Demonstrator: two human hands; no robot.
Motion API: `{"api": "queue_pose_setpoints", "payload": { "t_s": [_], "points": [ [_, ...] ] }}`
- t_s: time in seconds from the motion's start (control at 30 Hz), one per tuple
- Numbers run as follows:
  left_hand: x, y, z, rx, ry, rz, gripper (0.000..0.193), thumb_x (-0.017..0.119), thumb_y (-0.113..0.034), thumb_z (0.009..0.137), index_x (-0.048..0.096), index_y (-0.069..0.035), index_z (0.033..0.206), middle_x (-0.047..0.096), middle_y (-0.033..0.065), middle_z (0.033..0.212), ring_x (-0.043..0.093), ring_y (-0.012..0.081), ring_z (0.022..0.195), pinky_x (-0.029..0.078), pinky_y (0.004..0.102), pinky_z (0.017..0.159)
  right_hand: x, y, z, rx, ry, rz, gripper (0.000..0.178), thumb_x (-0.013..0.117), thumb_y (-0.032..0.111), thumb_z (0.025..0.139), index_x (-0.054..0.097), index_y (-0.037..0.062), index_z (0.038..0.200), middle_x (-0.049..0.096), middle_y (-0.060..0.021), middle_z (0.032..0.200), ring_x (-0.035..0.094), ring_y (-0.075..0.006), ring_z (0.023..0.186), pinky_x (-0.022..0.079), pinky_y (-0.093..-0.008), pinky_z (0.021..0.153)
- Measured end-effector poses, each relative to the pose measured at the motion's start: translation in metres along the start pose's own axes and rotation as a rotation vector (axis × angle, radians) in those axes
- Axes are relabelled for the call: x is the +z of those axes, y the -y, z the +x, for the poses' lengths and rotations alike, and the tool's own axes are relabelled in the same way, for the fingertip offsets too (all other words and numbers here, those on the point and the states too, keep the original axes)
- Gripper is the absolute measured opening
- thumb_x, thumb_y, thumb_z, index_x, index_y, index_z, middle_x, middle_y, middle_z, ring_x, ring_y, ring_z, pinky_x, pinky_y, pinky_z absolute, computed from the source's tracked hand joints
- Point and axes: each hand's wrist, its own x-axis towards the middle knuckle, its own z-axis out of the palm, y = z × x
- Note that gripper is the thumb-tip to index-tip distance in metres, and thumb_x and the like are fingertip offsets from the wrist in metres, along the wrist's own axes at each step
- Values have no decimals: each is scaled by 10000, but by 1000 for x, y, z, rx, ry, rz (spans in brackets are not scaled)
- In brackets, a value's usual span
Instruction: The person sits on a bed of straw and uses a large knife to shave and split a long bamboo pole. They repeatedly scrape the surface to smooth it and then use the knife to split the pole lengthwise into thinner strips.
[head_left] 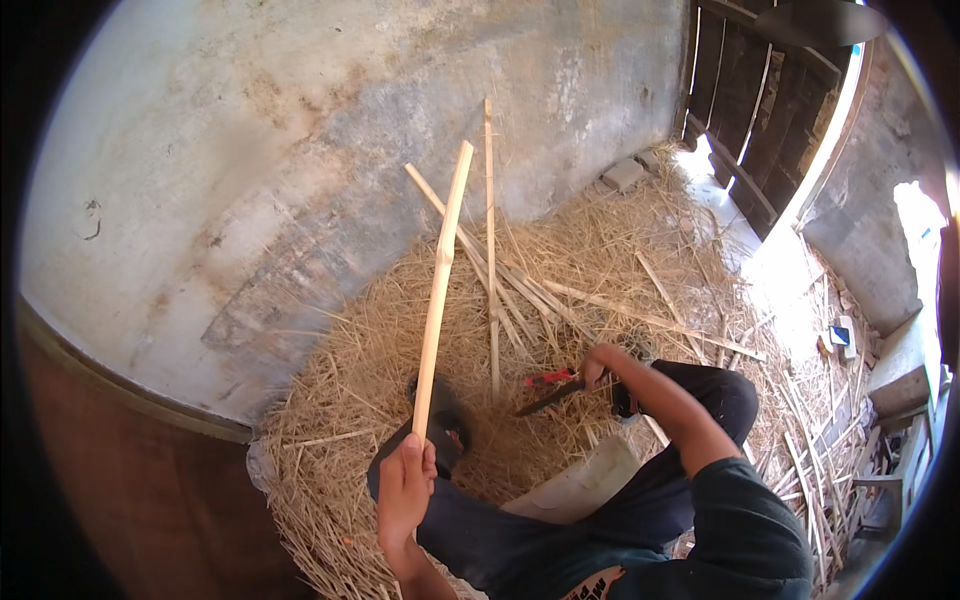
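Upright in front of me stands a split bamboo strip [437, 300], pale, with a knobby node and a slight bend partway up. My left hand [407, 485] is closed round its lower end. Farther right, my right hand [598, 364] is closed on a knife [550, 398]; its dark blade points left and down, low over the shavings. The knife's handle is hidden in the fingers. Just beyond the blade lies a red tool [549, 378] whose kind I cannot make out. The blade and the bamboo strip are apart.
Bamboo shavings [340, 400] cover the floor around my legs. Several bamboo strips [491, 220] lean on the stained wall [330, 130] or lie across the pile. A pale curved piece [580, 485] rests by my lap. Far right are grey blocks [625, 175] and a wooden door [745, 95].
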Motion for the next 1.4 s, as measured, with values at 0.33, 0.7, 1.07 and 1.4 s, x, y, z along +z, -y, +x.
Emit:
{"api": "queue_pose_setpoints", "payload": {
  "t_s": [0.33,0.7,1.07,1.4],
  "points": [
    [-5,26,16,-180,87,-215,559,350,-565,1105,528,-75,901,399,-28,630,362,49,473,271,226,429,60,69,24,41,-779,-2,375,697,365,894,744,108,1162,729,-139,1076,732,-344,893,586,-495,805],
    [-20,44,29,-177,402,-574,596,359,-571,1100,520,-44,874,353,-27,629,298,54,491,253,229,427,28,65,33,147,-749,146,500,705,286,939,578,101,1386,376,-221,1596,394,-406,1460,402,-570,1122],
    [-23,42,29,-182,488,-628,622,388,-622,1066,496,-40,874,328,-19,596,267,51,435,225,228,385,46,63,51,151,-891,3,547,698,212,955,507,82,1451,367,-226,1607,412,-420,1446,334,-580,1186],
    [-24,43,31,-176,532,-643,627,389,-626,1064,504,-38,882,322,-23,594,273,47,432,222,224,383,58,47,79,138,-984,-34,512,668,218,971,511,94,1442,501,-201,1504,451,-381,1417,340,-584,1170]
  ]
}}
